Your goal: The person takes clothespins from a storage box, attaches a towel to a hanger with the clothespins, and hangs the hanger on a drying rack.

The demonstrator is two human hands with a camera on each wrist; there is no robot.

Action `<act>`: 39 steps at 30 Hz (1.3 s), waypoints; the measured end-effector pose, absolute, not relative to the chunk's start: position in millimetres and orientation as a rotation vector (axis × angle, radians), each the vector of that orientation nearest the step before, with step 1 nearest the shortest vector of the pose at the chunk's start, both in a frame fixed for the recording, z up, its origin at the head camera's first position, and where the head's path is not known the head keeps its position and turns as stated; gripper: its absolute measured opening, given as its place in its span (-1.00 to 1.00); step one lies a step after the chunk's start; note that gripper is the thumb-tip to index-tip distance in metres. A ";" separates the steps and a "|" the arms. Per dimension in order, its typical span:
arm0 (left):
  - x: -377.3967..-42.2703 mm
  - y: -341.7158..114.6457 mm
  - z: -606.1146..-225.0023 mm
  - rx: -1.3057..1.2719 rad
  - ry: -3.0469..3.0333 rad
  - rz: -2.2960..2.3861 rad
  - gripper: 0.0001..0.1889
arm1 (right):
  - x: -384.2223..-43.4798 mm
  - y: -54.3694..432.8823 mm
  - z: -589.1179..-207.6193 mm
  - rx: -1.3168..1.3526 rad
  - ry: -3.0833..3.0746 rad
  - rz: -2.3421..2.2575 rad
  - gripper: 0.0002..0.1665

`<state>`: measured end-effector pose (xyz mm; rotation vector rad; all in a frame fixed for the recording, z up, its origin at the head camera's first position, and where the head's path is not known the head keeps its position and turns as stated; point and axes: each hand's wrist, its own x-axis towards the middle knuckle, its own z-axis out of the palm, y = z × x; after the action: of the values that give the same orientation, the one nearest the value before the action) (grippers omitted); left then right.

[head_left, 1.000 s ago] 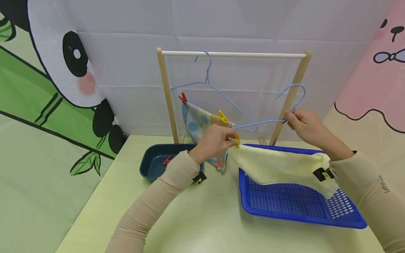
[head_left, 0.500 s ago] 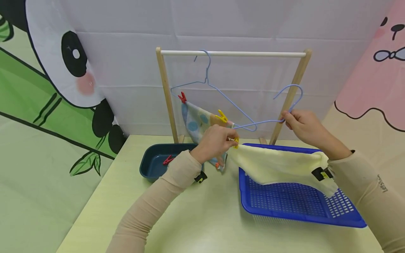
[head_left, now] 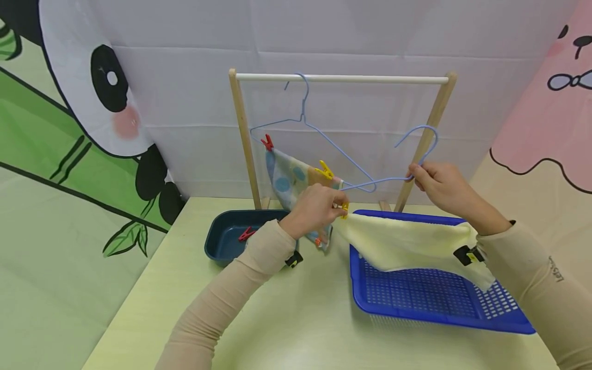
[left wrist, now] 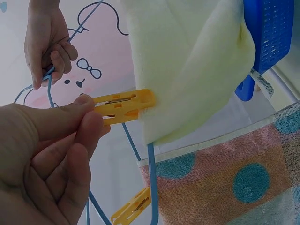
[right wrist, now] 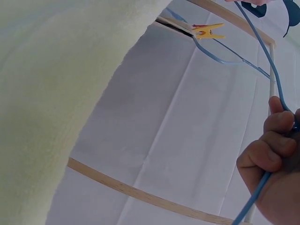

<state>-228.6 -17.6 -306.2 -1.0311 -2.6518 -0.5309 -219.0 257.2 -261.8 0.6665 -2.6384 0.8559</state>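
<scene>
My left hand (head_left: 314,210) pinches the handles of a yellow clothespin (left wrist: 123,104) between thumb and fingers. The clothespin's far end sits on the edge of a pale yellow towel (head_left: 411,244), near the end of a blue wire hanger (head_left: 384,180). By the base of its hook, my right hand (head_left: 446,192) grips this hanger, tilted in the air. The towel drapes from the hanger above a blue basket (head_left: 439,321). Behind my left hand, a spotted towel (head_left: 289,174) hangs from a second blue hanger (head_left: 333,146), held by a red clothespin (head_left: 267,143) and another yellow clothespin (head_left: 325,170).
The second hanger hooks over the white rod (head_left: 370,79) of a wooden rack (head_left: 243,139) at the back. A dark teal bin (head_left: 217,241) with a red clothespin (head_left: 246,234) inside stands left on the table (head_left: 296,318). A white cloth (head_left: 194,92) hangs behind.
My right hand and the hanger's hook have shifted slightly left, and the hook sits a little lower. My left hand stays almost in place on the yellow clothespin.
</scene>
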 end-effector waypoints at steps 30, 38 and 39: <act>-227.7 -16.3 -307.5 -1.034 -2.727 -0.530 -0.81 | -218.4 257.4 -263.4 0.668 -2.665 0.850 -0.47; -231.7 -17.8 -309.8 -1.048 -2.698 -0.615 -0.76 | -215.7 260.5 -257.6 0.623 -2.724 0.857 -0.44; -231.8 -18.7 -310.0 -1.047 -2.699 -0.629 -0.75 | -215.4 261.3 -257.2 0.617 -2.729 0.863 -0.44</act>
<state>-231.8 -18.7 -310.0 -1.0468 -2.6990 -0.6288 -215.4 261.3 -257.2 0.6166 -2.7290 0.8634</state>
